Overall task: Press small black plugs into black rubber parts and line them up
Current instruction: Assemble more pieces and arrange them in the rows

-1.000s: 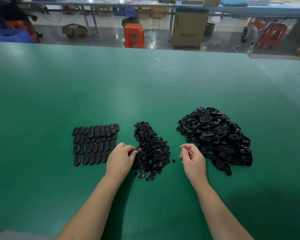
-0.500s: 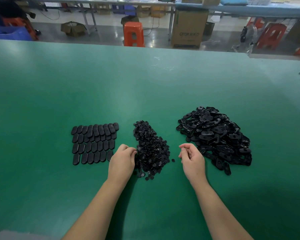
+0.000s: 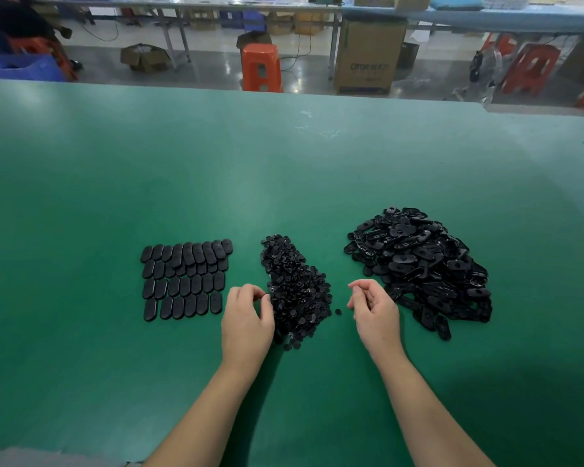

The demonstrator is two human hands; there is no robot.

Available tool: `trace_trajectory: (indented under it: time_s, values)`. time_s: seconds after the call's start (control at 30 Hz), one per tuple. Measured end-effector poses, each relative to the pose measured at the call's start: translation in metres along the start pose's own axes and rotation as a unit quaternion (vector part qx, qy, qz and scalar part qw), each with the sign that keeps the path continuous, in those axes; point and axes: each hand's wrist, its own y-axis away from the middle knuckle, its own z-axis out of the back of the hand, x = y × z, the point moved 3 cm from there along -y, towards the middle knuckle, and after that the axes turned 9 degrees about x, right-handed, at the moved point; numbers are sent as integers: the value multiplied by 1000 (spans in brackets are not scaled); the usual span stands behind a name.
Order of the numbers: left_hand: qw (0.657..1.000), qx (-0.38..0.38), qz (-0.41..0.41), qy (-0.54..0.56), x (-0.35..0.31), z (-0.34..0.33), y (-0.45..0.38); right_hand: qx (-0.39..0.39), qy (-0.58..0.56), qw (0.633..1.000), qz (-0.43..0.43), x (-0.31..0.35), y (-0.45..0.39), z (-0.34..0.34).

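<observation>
1. The left hand [image 3: 246, 323] is resting at the left edge of the pile of small plugs [image 3: 295, 291], its fingers curled with the tips drawn against the thumb right at the pile; whether a plug is pinched between them is too small to tell.
2. The right hand [image 3: 375, 310] is hovering just right of that pile, fingers loosely curled toward the palm; nothing is plainly showing inside it, so I cannot tell whether it is holding anything.
3. A single stray plug [image 3: 338, 311] is lying on the table [image 3: 284, 170] between the two hands, just beside the right hand's fingertips.
4. The heap of loose rubber parts [image 3: 422, 264] is sitting to the right of and beyond the right hand, its near edge close to that hand's knuckles.
5. The lined-up rubber parts [image 3: 186, 279] are lying flat in four rows to the left of the left hand, near it but not touching.
6. Beyond the far edge of the table, an orange stool [image 3: 261, 67] and a cardboard box [image 3: 368, 55] are standing on the floor.
</observation>
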Motion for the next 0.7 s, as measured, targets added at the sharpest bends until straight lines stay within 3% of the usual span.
trace_trajectory:
  time_s: [0.23,0.4,0.53,0.7]
  values:
    - [999,-28,19,0,-18,-27,8,54,107,990,70,6,6,-7]
    - [995,-16,-4,-102,-31,-45,2,98,113,983,107,8,6,-12]
    - [997,-15,-8,-69,-37,-53,-7,130,116,979,102,8,5,-13]
    - [1000,-1,-17,-9,-48,-63,-17,91,57,991,77,13,5,-7]
